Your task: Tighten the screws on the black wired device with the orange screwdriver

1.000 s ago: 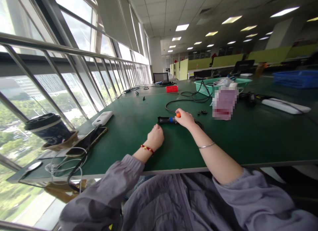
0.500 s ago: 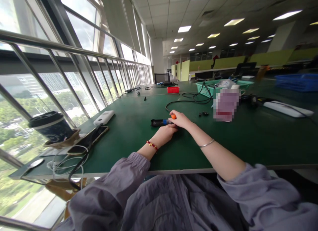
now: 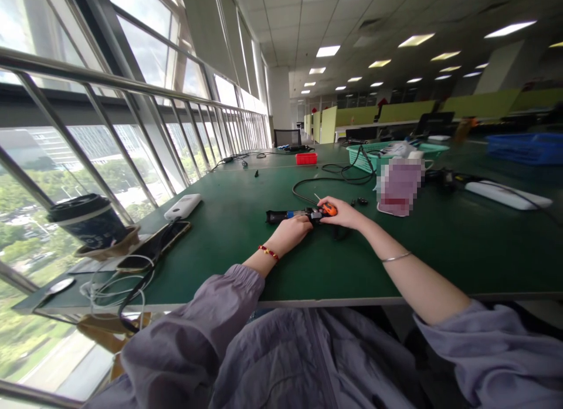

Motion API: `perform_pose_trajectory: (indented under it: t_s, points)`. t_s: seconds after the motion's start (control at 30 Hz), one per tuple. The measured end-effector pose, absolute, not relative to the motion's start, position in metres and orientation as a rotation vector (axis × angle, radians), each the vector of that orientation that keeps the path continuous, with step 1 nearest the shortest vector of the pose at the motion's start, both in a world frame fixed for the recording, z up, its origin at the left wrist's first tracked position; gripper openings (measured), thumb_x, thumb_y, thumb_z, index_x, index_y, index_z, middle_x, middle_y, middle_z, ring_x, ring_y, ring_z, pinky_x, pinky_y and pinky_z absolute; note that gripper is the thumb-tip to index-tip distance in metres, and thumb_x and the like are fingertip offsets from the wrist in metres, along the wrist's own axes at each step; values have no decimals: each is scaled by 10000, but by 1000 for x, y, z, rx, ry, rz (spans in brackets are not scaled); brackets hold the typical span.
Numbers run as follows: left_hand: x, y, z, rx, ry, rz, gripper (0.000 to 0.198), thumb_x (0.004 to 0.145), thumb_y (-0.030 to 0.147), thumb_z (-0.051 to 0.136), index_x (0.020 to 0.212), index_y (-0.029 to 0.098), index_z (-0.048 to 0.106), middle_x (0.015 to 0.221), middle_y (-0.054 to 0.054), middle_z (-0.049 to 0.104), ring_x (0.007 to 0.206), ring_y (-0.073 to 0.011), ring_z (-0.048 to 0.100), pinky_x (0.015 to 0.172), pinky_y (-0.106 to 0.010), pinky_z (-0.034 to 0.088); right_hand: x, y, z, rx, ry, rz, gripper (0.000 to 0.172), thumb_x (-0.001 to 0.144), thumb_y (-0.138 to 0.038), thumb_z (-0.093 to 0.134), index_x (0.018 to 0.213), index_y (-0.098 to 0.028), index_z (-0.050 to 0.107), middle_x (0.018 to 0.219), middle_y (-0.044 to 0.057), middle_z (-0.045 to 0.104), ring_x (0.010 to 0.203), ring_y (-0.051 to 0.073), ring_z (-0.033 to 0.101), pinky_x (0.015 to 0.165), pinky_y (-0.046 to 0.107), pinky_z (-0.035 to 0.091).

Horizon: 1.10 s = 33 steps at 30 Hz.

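A black cylindrical device with a blue band (image 3: pixel 277 216) lies on the green table in front of me. My left hand (image 3: pixel 295 228) is closed around its right part, which the fingers partly hide. Just to the right, my right hand (image 3: pixel 341 214) grips a screwdriver (image 3: pixel 329 209) by its orange and black handle. A thin shaft points up and left from that hand, clear of the device. Small dark parts of the device show between the two hands, too fine to make out.
Small black pieces (image 3: pixel 362 201) lie beyond my right hand, near a pixelated pink object (image 3: pixel 400 186). Farther back are a green basket (image 3: pixel 361 159) and a red box (image 3: pixel 306 159). At left stand a cup (image 3: pixel 88 221), a white power bank (image 3: pixel 183 207), a phone (image 3: pixel 182 228) and cables.
My right hand has moved right, away from the device, and the screwdriver has tilted so its shaft shows. My left hand stays on the device.
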<state>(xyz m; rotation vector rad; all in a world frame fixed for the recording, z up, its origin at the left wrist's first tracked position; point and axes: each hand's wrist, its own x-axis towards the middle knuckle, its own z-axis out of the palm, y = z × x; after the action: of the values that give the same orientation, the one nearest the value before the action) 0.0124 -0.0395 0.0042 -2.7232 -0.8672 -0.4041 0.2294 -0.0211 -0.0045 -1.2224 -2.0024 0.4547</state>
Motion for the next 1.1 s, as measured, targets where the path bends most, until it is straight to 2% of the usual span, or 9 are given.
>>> perform_pose_trajectory:
  t_s: [0.13,0.27,0.4,0.53,0.8,0.9,1.1]
  points:
    - [13,-40,5,-2689,-881,-374,204,909,168,459,973,164,653,996,-65,639,945,-169,605,761,-229,500,221,-23,-3,-1288,-1975,326,370,631,-297,703,969,-216,575,950,13,655,874,187,611,805,315,459]
    - [13,-41,6,-2688,-804,-329,236,896,131,456,1037,175,640,1034,-68,633,994,-174,587,819,-243,489,205,-25,-4,-1497,-1898,167,361,651,-347,700,974,-245,575,924,18,667,830,204,617,715,295,457]
    - [12,-43,9,-2702,-800,-303,229,878,100,458,950,163,665,1004,-73,643,944,-169,601,787,-235,489,193,-26,-6,-1671,-1834,74,349,695,-383,660,1007,-262,563,942,38,673,834,229,620,655,289,436]
    - [12,-37,5,-2786,-896,-525,174,852,125,516,908,178,672,936,-51,664,885,-162,619,766,-234,489,195,-24,-8,-1596,-1884,100,350,698,-363,657,1016,-263,549,966,28,672,855,215,621,657,270,435]
    - [20,0,4,-2595,-1342,-1377,124,820,156,582,846,178,701,823,-28,673,755,-137,606,716,-230,477,197,-22,-9,-1593,-1880,101,339,691,-341,652,1005,-265,546,951,15,669,847,204,616,663,266,435]
    - [25,6,6,-2580,-1405,-1420,114,810,178,609,837,182,719,804,-26,667,732,-132,597,695,-227,471,197,-22,-9,-1579,-1895,97,342,694,-344,649,1011,-267,546,950,15,667,851,201,613,667,265,436]
    - [28,0,8,-2628,-1421,-1293,126,807,202,619,862,214,732,825,-19,671,787,-145,605,704,-235,471,196,-23,-9,-1576,-1905,70,339,700,-342,638,1018,-265,547,939,17,665,844,199,605,650,262,426]
